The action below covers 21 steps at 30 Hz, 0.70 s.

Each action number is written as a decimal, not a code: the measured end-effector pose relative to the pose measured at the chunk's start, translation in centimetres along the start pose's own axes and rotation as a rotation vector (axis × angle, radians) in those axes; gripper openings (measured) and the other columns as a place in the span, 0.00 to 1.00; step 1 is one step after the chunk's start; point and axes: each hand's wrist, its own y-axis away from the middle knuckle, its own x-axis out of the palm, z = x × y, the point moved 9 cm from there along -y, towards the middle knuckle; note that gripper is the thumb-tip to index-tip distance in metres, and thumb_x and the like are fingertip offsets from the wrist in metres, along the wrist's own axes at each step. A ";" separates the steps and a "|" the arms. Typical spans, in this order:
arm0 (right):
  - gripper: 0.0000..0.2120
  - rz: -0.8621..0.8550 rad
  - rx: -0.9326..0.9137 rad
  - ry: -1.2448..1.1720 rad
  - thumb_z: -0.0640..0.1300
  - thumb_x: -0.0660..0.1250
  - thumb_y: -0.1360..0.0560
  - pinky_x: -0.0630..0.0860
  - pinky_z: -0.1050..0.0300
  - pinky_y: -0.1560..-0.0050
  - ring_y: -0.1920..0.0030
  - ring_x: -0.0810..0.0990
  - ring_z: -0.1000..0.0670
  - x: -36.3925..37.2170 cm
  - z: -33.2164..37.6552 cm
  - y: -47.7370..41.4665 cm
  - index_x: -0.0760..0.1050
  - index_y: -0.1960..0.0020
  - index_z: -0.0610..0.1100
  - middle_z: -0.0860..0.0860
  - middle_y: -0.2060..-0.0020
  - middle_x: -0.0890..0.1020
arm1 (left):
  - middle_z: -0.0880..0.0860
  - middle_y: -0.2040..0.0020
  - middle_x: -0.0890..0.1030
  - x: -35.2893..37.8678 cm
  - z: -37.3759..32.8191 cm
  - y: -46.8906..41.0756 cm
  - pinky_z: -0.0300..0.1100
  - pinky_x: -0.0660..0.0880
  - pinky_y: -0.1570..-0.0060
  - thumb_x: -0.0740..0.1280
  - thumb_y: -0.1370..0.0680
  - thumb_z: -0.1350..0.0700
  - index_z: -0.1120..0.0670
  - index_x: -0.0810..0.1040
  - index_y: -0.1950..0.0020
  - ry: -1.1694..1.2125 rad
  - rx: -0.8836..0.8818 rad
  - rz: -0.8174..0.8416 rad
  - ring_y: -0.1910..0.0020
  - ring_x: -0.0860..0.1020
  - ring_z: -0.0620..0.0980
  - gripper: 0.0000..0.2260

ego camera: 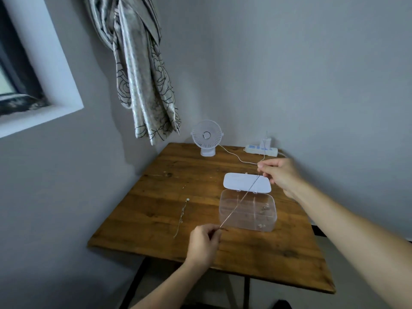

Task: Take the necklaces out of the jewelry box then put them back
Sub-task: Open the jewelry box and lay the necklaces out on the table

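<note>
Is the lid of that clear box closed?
No, the white lid lies flipped open on the table behind the box.

Jewelry box (246, 221): clear plastic, rounded rectangle with inner dividers, its white lid (236, 181) open and lying flat behind it. Chain necklace (240, 200): thin, stretched taut diagonally above the box, its ends pinched by the left hand (204, 244) and right hand (279, 175). Second necklace (182, 216): laid out straight, left of the box, apart from it.

Home room corner, patterned curtain (142, 70) by window (20, 70), desk fan (207, 137) on wooden table (278, 259)
</note>
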 end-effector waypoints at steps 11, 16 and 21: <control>0.03 0.174 0.052 0.141 0.39 0.72 0.27 0.70 0.63 0.69 0.67 0.77 0.53 17.1 -3.1 -5.0 0.82 0.59 0.43 0.48 0.62 0.82 | 0.43 0.53 0.81 -6.8 5.7 1.2 0.32 0.75 0.56 0.64 0.20 0.53 0.48 0.81 0.46 -0.512 0.169 -0.260 0.58 0.78 0.38 0.07; 0.05 0.230 0.040 0.341 0.41 0.72 0.27 0.78 0.51 0.49 0.53 0.81 0.48 22.5 -5.7 -8.3 0.80 0.61 0.47 0.47 0.54 0.83 | 0.44 0.56 0.82 -6.4 7.9 -0.9 0.38 0.76 0.54 0.68 0.23 0.52 0.47 0.83 0.50 -0.654 0.207 -0.189 0.57 0.79 0.42 0.05; 0.03 0.335 0.015 0.546 0.43 0.70 0.26 0.72 0.52 0.45 0.44 0.77 0.46 26.0 -8.7 -10.3 0.82 0.54 0.45 0.48 0.48 0.82 | 0.43 0.63 0.78 -5.9 9.9 -1.9 0.36 0.76 0.64 0.66 0.26 0.51 0.46 0.82 0.59 -0.654 0.256 -0.191 0.63 0.75 0.41 0.06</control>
